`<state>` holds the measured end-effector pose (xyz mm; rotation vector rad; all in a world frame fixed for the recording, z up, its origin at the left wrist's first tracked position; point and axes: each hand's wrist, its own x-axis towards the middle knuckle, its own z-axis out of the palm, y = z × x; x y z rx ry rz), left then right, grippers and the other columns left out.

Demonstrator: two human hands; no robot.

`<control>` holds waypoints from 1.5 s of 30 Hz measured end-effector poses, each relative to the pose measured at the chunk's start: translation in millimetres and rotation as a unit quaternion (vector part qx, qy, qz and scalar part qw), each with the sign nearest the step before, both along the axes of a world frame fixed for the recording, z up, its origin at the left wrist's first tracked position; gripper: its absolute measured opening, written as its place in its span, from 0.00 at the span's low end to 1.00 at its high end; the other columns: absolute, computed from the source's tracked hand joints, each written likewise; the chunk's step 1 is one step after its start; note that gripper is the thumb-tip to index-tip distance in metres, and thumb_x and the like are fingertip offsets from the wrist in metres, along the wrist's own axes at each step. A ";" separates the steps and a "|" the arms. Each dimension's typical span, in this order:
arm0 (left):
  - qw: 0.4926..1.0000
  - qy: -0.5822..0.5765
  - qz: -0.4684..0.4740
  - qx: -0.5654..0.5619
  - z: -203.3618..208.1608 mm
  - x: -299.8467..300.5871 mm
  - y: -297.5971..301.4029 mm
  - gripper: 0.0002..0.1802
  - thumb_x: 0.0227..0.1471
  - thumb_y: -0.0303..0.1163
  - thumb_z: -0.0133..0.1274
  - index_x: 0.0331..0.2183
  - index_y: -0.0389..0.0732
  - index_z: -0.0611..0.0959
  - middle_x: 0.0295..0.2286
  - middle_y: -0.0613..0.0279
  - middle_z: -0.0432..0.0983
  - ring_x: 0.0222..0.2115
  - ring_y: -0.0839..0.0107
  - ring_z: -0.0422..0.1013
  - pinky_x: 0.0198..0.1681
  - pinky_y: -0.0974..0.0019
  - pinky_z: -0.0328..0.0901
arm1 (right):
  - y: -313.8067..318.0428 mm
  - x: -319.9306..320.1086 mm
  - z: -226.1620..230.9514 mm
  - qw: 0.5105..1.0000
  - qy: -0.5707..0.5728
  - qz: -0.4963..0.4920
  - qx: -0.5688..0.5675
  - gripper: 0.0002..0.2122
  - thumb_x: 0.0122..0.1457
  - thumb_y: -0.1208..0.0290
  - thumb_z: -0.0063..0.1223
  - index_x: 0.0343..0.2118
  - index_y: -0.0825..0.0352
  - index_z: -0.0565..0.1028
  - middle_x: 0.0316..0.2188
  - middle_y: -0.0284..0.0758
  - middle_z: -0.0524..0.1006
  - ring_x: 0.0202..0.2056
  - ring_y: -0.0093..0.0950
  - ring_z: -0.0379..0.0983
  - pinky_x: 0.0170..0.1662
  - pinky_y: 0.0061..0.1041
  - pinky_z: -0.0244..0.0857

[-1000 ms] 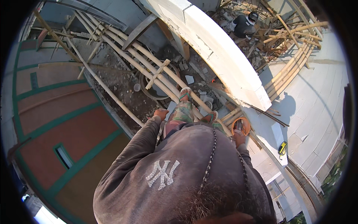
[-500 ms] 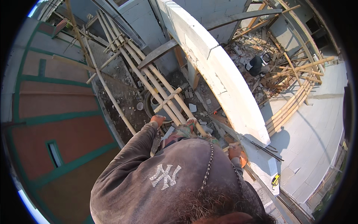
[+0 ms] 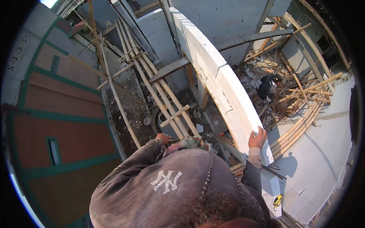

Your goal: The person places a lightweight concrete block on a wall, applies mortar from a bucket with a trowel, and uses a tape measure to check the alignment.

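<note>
My right hand [image 3: 257,137] rests on the near end of a long white block wall [image 3: 232,93]. Its fingers are apart and lie over the wall's top edge, with nothing held. Low at my left side, beside my leg and the bamboo poles [image 3: 163,97], is my left hand [image 3: 163,138]. Its fingers look curled, and what they hold, if anything, is hidden. A foot [image 3: 205,147] shows on the bamboo just beyond my shirt. On a white ledge right of my right forearm lies a yellow and black tape measure [image 3: 278,200].
Far below, beyond the wall, a person [image 3: 268,86] crouches among rubble [image 3: 254,72]. A dark beam [image 3: 169,69] crosses the bamboo on the left, above a round basin [image 3: 157,117] on the ground. Thin metal rods [image 3: 274,171] stick out near the wall's end.
My right hand has risen from low beside an orange thing at my side onto the wall's top. My left hand has drawn closer to my body. The view has shifted slightly.
</note>
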<state>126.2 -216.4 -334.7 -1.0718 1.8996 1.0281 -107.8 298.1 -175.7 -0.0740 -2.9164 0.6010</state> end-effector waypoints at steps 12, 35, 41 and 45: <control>0.865 0.017 -0.489 -0.109 1.9 -28.2 -19.6 0.23 0.61 0.49 0.44 0.52 0.53 0.80 0.49 0.56 0.77 0.49 0.55 0.74 0.52 0.56 0.67 | -14.7 5.8 -19.8 0.997 -0.065 -0.034 0.034 0.22 0.51 0.71 0.62 0.51 0.63 0.72 0.51 0.41 0.68 0.55 0.45 0.63 0.58 0.42 0.59; 0.738 0.450 -0.461 -0.204 170.2 -492.9 31.9 0.47 0.52 0.59 0.54 0.62 0.37 0.64 0.63 0.45 0.56 0.65 0.49 0.49 0.67 0.54 0.48 | -73.7 -30.9 -23.4 0.957 -0.104 -0.272 -0.001 0.24 0.52 0.60 0.62 0.46 0.73 0.71 0.51 0.49 0.67 0.55 0.47 0.64 0.59 0.40 0.60; 0.703 0.368 -0.591 -0.144 182.4 -516.5 93.9 0.51 0.52 0.65 0.50 0.66 0.42 0.57 0.66 0.46 0.45 0.68 0.48 0.40 0.69 0.52 0.42 | -73.3 -26.2 -40.5 0.958 -0.073 -0.276 0.002 0.25 0.51 0.63 0.63 0.48 0.73 0.70 0.55 0.50 0.65 0.60 0.47 0.59 0.63 0.38 0.56; 0.676 0.318 -0.652 -0.131 159.1 -494.1 129.6 0.56 0.50 0.66 0.51 0.67 0.42 0.52 0.67 0.44 0.38 0.68 0.47 0.36 0.69 0.51 0.41 | -64.1 -12.0 -43.2 0.941 -0.128 -0.309 -0.047 0.30 0.50 0.64 0.63 0.52 0.73 0.64 0.60 0.53 0.59 0.65 0.49 0.51 0.66 0.41 0.50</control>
